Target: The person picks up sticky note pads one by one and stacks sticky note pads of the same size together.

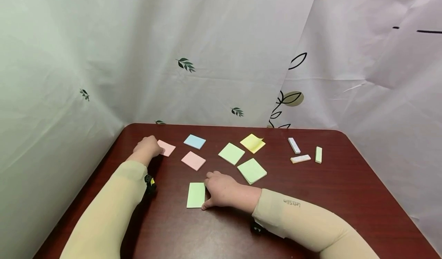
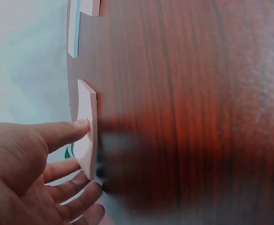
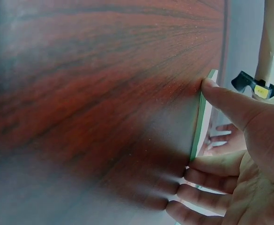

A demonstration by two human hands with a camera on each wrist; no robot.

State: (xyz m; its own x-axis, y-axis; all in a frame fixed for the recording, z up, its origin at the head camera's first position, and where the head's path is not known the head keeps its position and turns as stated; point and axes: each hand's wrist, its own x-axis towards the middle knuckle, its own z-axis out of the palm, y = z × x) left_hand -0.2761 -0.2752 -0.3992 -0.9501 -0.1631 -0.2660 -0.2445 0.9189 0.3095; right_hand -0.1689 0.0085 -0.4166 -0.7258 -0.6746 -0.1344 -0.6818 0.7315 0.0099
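At the table's far left, my left hand [image 1: 147,147] holds a pink sticky note pad [image 1: 167,148] by its outer side. In the left wrist view its thumb lies on the top of the pad, with the fingers around the edge. My right hand [image 1: 222,190] grips a light green sticky note pad [image 1: 196,195] flat on the table near the middle. The right wrist view shows the thumb at one end of this pad [image 3: 203,117] and the index finger at the other.
Beyond the hands lie a blue pad [image 1: 195,141], another pink pad [image 1: 193,160], two more green pads [image 1: 231,154] and a yellow pad [image 1: 253,143] with a lifted sheet. Three narrow pads [image 1: 300,159] lie at the right. A patterned curtain [image 1: 214,59] surrounds the table [image 1: 328,197].
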